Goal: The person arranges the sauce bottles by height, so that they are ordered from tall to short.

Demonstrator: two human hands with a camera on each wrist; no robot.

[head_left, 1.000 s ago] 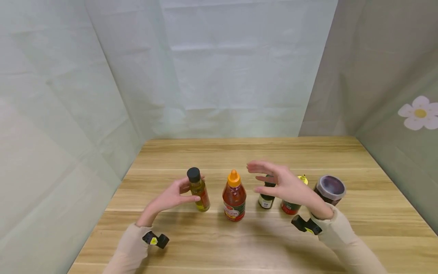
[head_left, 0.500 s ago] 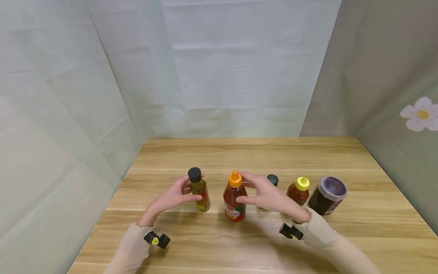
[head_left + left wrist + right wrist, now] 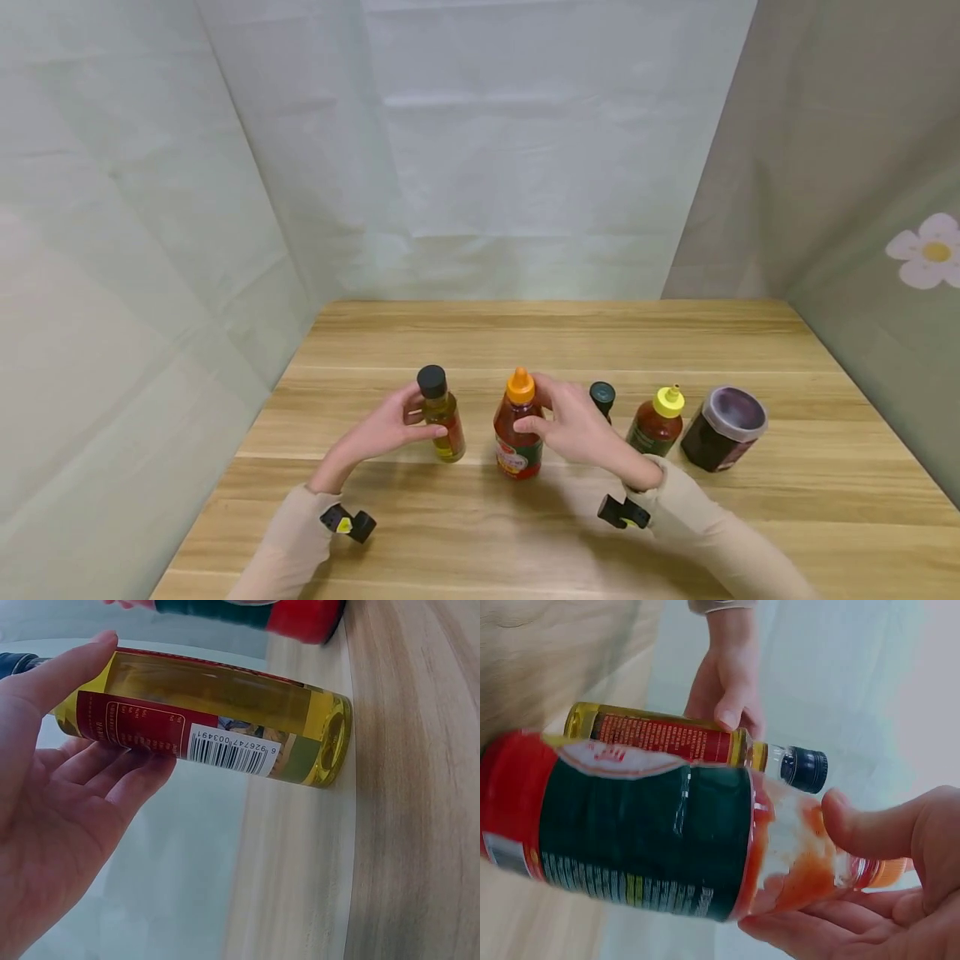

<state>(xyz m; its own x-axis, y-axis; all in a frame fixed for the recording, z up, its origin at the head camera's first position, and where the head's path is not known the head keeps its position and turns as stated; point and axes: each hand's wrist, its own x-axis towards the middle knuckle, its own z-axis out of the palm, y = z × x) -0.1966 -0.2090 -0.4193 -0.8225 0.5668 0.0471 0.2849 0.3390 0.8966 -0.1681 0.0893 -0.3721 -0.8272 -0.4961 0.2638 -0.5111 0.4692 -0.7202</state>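
Note:
On the wooden table a glass bottle of yellow oil (image 3: 450,439) stands upright, with a black cap and a red label. My left hand (image 3: 378,429) grips its upper part, thumb in front and fingers behind; the left wrist view shows the barcode side of this oil bottle (image 3: 225,742). To its right is a red sauce bottle (image 3: 517,458) with a pointed orange cap. My right hand (image 3: 577,429) holds that bottle below the cap. In the right wrist view the thumb and fingers of my right hand (image 3: 930,862) lie on opposite sides of its clear neck.
Right of my hands stand a dark-capped bottle (image 3: 602,395), partly hidden by the right hand, a red sauce bottle with a yellow nozzle cap (image 3: 660,425), and a dark wide jar (image 3: 708,442) with a pale lid. Pale cloth (image 3: 525,167) hangs behind the table (image 3: 450,533).
My right hand has moved left, from in front of the dark-capped bottle to the orange-capped sauce bottle, and has taken hold of it. The left hand stays on the oil bottle.

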